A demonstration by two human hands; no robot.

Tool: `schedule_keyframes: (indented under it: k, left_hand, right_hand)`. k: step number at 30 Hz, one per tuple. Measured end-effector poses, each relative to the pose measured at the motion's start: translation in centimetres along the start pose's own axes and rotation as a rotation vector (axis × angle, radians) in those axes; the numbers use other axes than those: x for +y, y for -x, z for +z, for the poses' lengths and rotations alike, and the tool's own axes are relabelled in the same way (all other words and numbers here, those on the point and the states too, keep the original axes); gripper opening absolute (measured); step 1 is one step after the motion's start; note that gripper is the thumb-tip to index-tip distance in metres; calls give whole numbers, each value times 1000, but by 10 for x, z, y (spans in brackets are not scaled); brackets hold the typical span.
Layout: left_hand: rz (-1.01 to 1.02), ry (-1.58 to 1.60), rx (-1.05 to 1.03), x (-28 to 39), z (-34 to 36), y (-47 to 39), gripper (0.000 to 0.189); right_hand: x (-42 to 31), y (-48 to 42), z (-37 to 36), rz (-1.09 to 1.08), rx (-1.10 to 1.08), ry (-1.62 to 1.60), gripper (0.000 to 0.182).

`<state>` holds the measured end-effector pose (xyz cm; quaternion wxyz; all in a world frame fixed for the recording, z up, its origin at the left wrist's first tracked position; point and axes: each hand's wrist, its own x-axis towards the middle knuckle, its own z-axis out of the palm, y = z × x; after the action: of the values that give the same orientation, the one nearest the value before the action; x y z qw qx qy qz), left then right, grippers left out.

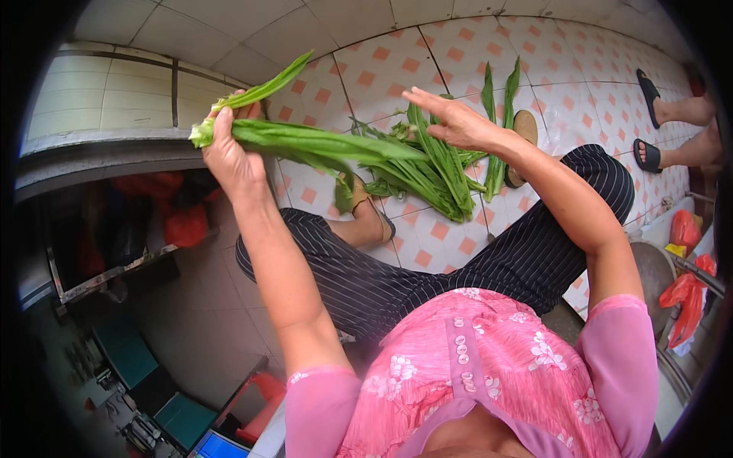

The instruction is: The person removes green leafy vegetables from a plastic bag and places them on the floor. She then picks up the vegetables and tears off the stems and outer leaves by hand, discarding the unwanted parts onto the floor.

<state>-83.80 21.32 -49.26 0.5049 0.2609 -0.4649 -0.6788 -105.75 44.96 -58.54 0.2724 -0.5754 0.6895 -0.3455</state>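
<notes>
My left hand (232,149) grips a long leafy green vegetable (320,141) near its pale cut base, with the leaves stretching to the right. One narrow leaf (269,86) angles up and away from the others at that hand. My right hand (452,117) is raised over the floor with its fingers extended and holds nothing. Below it, a pile of long green leaves (438,177) lies on the tiles between my feet. Two more long leaves (508,109) lie beside my right shoe.
The floor has white tiles (424,240) with pink diamonds. Another person's sandalled feet (650,156) are at the right. A low metal-edged shelf (120,275) with red plastic bags (186,224) stands at the left. More red bags (687,297) hang near a round lid-like object at the right.
</notes>
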Motion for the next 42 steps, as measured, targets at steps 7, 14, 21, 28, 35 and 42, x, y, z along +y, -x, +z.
schedule_keyframes:
  k: [7,14,21,28,35,42]
  left_hand:
    - [-53,94,199,-17,24,-1,16]
    - [-36,-68,60,-30,75,24,18]
    - [-414,105,-157,-64,114,21,10]
    - [-429,-137,-495,-68,113,12,63]
    - [-794,-225,-874,-69,114,55,77]
    - [-824,-143,-887,-50,145,73,76]
  right_hand:
    - [-19,-16,-6,151,46,502,23]
    - [-40,-32,-25,-150,369,198,67]
    - [-65,-46,0,-23,-91,-508,64]
    - [-59,-54,-5,428,276,-1344,15]
    - [25,-73,-85,443,792,-1909,16]
    - [101,-49,-124,242,971,-1778,16]
